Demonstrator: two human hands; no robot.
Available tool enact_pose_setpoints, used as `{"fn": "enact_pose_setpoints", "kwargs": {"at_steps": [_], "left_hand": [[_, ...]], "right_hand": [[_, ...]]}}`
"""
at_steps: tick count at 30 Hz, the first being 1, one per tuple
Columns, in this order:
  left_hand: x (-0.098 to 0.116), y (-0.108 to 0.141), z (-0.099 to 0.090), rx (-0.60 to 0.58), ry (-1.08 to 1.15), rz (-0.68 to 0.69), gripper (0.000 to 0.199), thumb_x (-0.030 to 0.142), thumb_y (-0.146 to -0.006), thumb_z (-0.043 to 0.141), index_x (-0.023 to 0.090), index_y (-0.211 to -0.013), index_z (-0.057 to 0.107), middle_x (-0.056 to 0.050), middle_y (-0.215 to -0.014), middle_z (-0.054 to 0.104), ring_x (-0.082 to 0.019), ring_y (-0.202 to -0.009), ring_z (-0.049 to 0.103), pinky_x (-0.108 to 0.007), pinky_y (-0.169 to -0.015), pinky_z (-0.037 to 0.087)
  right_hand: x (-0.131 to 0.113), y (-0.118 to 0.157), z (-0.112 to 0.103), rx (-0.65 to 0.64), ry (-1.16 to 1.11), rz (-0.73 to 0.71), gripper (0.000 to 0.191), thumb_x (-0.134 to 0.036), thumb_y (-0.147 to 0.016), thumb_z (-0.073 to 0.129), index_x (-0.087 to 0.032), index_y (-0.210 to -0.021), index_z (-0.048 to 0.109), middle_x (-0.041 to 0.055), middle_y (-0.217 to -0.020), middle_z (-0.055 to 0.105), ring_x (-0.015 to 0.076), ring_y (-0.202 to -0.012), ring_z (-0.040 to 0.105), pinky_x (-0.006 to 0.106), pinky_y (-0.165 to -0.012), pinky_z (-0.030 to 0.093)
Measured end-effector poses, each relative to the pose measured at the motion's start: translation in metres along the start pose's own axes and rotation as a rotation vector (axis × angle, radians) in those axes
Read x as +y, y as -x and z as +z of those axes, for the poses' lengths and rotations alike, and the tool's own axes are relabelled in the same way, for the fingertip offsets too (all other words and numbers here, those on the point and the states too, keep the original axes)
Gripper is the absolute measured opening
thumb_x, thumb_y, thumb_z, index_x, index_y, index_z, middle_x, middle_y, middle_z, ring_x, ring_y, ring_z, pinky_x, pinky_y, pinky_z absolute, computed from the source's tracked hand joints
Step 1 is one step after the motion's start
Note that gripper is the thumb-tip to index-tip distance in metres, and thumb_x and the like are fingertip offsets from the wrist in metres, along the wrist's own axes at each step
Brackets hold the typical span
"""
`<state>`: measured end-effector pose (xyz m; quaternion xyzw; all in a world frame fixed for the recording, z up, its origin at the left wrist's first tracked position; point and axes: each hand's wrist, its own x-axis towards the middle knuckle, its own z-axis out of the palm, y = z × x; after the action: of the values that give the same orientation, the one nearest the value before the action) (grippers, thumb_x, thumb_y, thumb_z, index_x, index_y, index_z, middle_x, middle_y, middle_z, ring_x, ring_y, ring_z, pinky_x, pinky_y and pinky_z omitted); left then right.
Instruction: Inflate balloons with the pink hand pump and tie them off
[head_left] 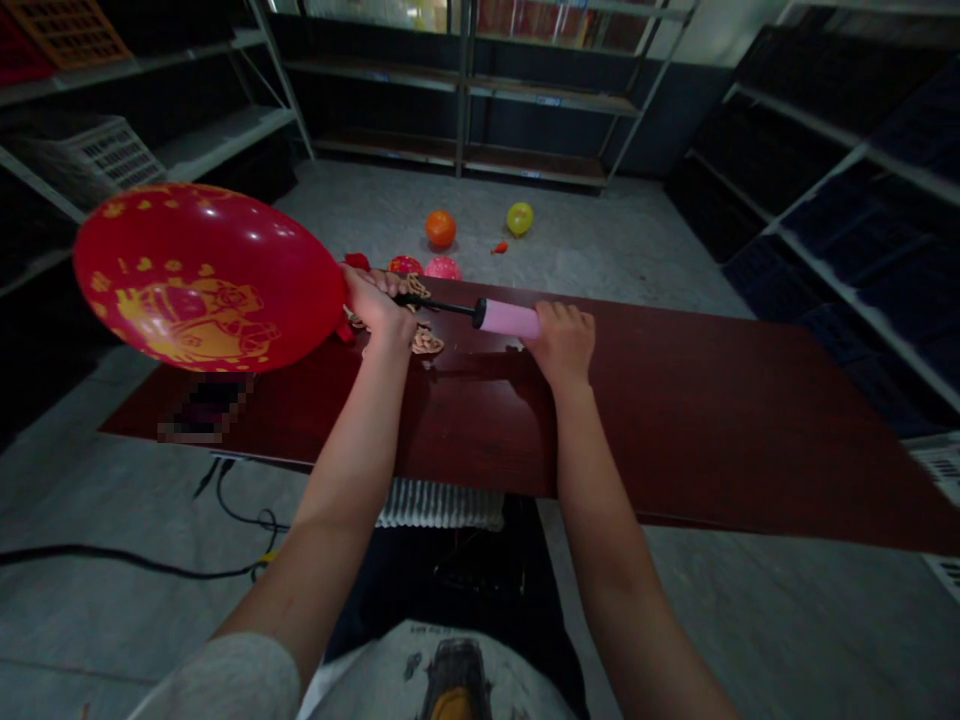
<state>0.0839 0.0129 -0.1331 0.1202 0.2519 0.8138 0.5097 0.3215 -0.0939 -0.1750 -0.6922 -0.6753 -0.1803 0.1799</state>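
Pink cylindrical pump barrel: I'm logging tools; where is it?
The pink barrel is just right of centre in the head view, over the dark red table, between left hand and right hand, which grips its end.

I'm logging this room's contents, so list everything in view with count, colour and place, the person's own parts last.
Table: one, dark red-brown, centre
Big balloon: one, red with yellow print, left side
Pump: one, pink and black, above table
Bundles: at least two, beige, on table
Red bits: count unclear, red, by bundles
Blurred item: one, dark, table's left end
Small balloons: five, orange, yellow, pink, two reddish, beyond table
Racks: at least three, grey, back and sides
Crates: several, orange, white, blue, both sides
Cable: at least one, black, floor at left
Floor: one, grey, around table
Shirt: one, pale grey, bottom
Left hand: one, bare, at big balloon's right end
Right hand: one, bare, on pump
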Motion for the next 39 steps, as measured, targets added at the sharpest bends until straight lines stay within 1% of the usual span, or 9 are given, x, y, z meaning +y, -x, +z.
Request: {"fn": "enact_pose_setpoints", "kwargs": {"at_steps": [3,7,12,17,20,23,28,31,39], "left_hand": [[0.008,0.000,0.003,0.087,0.074,0.091,0.050,0.044,-0.108,0.041,0.022,-0.066,0.023,0.007,-0.055,0.018,-0.010,-0.039,0.021,-0.024,-0.042,0.024],[0.016,0.001,0.004,0.107,-0.002,0.097,0.055,0.056,-0.106,0.044,0.021,-0.070,0.021,0.008,-0.057,0.019,-0.009,-0.041,0.022,-0.023,-0.044,0.026],[0.020,-0.008,-0.006,0.075,-0.081,0.130,0.051,0.049,-0.109,0.038,0.021,-0.070,0.022,0.006,-0.057,0.020,-0.010,-0.041,0.023,-0.024,-0.045,0.028],[0.015,-0.014,-0.014,0.067,-0.106,0.158,0.051,0.048,-0.109,0.039,0.021,-0.069,0.023,0.005,-0.058,0.020,-0.011,-0.042,0.025,-0.025,-0.046,0.029],[0.012,-0.002,-0.007,0.073,-0.145,0.129,0.054,0.056,-0.107,0.041,0.021,-0.069,0.024,0.006,-0.059,0.020,-0.011,-0.043,0.026,-0.025,-0.046,0.029],[0.008,0.021,0.007,0.048,-0.124,0.087,0.057,0.061,-0.106,0.041,0.022,-0.069,0.024,0.007,-0.057,0.018,-0.010,-0.041,0.023,-0.024,-0.044,0.026],[-0.004,0.053,0.022,-0.095,0.033,0.042,0.053,0.042,-0.113,0.032,0.022,-0.065,0.022,0.007,-0.050,0.014,-0.011,-0.037,0.018,-0.026,-0.040,0.016],[-0.010,0.054,0.021,-0.090,0.026,0.032,0.054,0.043,-0.113,0.033,0.021,-0.065,0.025,0.007,-0.050,0.016,-0.010,-0.036,0.018,-0.025,-0.040,0.016],[-0.013,0.038,0.015,-0.068,0.062,0.053,0.060,0.057,-0.109,0.038,0.021,-0.062,0.027,0.007,-0.049,0.018,-0.011,-0.037,0.021,-0.025,-0.040,0.019]], "right_hand": [[0.013,0.002,-0.001,0.043,0.021,0.082,0.028,-0.028,-0.088,0.062,-0.018,-0.114,0.064,0.0150,-0.108,0.070,0.0303,-0.102,0.056,0.042,-0.088,0.035],[0.018,0.002,-0.008,0.051,0.036,0.117,0.031,-0.027,-0.088,0.064,-0.017,-0.117,0.063,0.0163,-0.111,0.068,0.0308,-0.104,0.055,0.043,-0.090,0.036],[0.012,0.000,-0.018,0.059,0.017,0.069,0.031,-0.030,-0.088,0.062,-0.017,-0.116,0.063,0.0162,-0.109,0.067,0.0325,-0.101,0.055,0.046,-0.088,0.039],[-0.007,-0.004,-0.027,0.025,0.011,0.049,0.031,-0.030,-0.090,0.057,-0.016,-0.117,0.061,0.0179,-0.108,0.066,0.0352,-0.103,0.055,0.049,-0.088,0.039],[-0.022,-0.005,-0.031,-0.013,-0.001,0.013,0.031,-0.032,-0.092,0.055,-0.015,-0.117,0.060,0.0182,-0.106,0.066,0.0357,-0.102,0.055,0.049,-0.087,0.039],[-0.036,-0.005,-0.034,-0.071,-0.018,-0.044,0.029,-0.033,-0.090,0.058,-0.015,-0.112,0.061,0.0175,-0.101,0.067,0.0349,-0.098,0.057,0.047,-0.084,0.040],[-0.049,-0.001,-0.032,-0.141,-0.039,-0.082,0.023,-0.033,-0.087,0.061,-0.015,-0.102,0.062,0.0164,-0.098,0.069,0.0322,-0.094,0.061,0.040,-0.078,0.041],[-0.049,0.000,-0.027,-0.126,-0.069,-0.072,0.025,-0.031,-0.087,0.061,-0.015,-0.105,0.062,0.0163,-0.102,0.070,0.0307,-0.094,0.062,0.038,-0.077,0.041],[-0.048,-0.003,-0.014,-0.088,-0.102,-0.074,0.024,-0.029,-0.091,0.057,-0.017,-0.110,0.063,0.0137,-0.106,0.071,0.0284,-0.095,0.062,0.037,-0.076,0.040]]}}
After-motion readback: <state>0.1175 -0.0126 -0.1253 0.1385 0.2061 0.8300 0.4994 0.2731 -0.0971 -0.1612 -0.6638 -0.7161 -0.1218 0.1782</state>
